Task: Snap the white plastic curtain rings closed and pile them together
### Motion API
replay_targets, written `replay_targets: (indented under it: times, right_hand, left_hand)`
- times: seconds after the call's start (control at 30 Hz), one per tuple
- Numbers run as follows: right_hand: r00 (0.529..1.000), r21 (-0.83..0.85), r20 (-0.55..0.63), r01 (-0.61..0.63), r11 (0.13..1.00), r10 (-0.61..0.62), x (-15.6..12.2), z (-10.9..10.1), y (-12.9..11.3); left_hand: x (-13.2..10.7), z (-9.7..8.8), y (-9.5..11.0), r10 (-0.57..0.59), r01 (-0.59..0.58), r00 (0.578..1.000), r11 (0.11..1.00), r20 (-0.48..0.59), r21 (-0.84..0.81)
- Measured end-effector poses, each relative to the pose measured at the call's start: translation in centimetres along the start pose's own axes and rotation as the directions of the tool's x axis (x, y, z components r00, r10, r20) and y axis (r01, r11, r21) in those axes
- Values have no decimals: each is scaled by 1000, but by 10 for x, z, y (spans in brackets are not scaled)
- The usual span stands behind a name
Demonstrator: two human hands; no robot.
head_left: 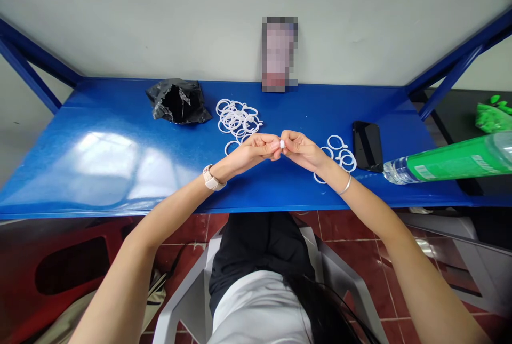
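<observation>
Over the middle of the blue table, my left hand and my right hand meet fingertip to fingertip. Both are closed in a pinch on a small white piece; most of it is hidden by the fingers, so its exact kind cannot be made out. A pile of white plastic rings with small eyelets lies just beyond my left hand. Several more white rings lie beside my right hand, some partly covered by that hand and wrist.
An open black plastic bag sits at the back left. A dark phone and a large green-labelled bottle are on the right. A blurred-out upright object leans on the wall. Blue metal struts flank the table.
</observation>
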State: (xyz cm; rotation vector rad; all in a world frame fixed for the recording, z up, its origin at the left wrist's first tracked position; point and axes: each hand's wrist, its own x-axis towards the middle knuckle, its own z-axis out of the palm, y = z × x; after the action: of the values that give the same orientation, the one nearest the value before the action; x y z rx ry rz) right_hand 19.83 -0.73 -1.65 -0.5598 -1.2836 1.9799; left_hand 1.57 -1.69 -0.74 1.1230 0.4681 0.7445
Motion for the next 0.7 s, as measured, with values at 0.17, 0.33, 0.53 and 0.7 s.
replay_targets:
  times: [0.17,0.33,0.53,0.7]
  right_hand:
    - [1000,19,-13,-13,1000,13,-1,-1,2]
    - [1000,25,5,14,1000,-14,-1,0,1]
    - [999,-4,21,29,1000,-29,-4,4,-5]
    - [1000,-19,-24,5,1000,-6,-3,4,-6]
  left_hand:
    - [1,0,-4,4,-4,1000,1000,12,-23]
    - [-2,4,1,52,-51,998,997,16,-62]
    - [-7,6,10,50,-49,998,998,26,-38]
    - [-4,4,8,46,-46,999,999,17,17]
